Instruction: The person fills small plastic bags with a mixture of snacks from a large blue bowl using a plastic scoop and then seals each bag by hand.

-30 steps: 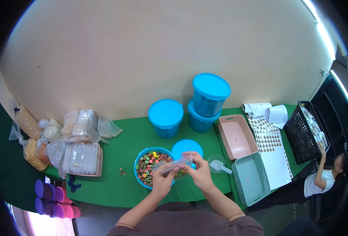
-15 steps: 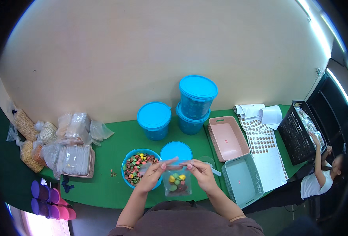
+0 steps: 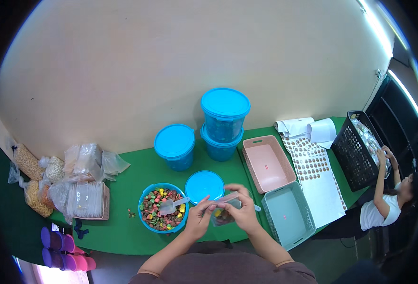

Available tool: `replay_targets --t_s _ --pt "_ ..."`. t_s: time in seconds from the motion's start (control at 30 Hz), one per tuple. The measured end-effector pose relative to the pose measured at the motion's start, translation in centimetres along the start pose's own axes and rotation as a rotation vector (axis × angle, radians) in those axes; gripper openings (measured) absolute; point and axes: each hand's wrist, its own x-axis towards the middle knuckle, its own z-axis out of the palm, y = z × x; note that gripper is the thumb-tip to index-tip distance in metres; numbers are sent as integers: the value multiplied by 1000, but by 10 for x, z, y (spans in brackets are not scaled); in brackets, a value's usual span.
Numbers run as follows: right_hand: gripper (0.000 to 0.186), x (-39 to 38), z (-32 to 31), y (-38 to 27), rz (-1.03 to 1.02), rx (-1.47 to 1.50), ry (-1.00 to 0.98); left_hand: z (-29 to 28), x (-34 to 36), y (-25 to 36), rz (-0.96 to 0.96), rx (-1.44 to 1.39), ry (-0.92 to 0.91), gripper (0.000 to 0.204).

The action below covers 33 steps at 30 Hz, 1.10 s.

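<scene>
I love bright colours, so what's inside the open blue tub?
The open blue tub holds small red, green, yellow and brown pieces, with a pale scoop lying on them. Whatever lies beneath is hidden.

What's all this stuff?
Small bag: 1, clear, centre
Open bucket: 1, blue, centre-left
Pieces: many, multicoloured, inside it
Scoop: 1, whitish, on pieces
Lidded buckets: 3, blue, centre back
Lid: 1, blue, centre
Baskets: 3, pinkish or green, both sides
Packaging: many, clear, left
Patterned paper: some, white, right
Crate: 1, black, right
Filled bags: several, clear, left
Cups: several, purple and pink, lower left
Cloth: some, green, underneath
Wall: 1, beige, back
Co-worker: 1, white top, right
Left hand, right hand: 2, bare, at bag
</scene>
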Motion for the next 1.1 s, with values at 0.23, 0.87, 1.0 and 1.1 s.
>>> replay_targets --t_s 0.23,0.87,1.0,1.1 --pt "29 -9 -28 26 457 607 -365 -9 5 -2 -37 174 -304 35" --pt "35 -87 -178 354 541 -579 378 -148 -30 -26 -214 -70 430 59" --pt "31 -34 -103 284 452 -732 542 -221 -73 -24 -134 71 646 49" --pt "34 21 -1 194 206 -585 412 -285 -101 -40 -145 586 824 30"
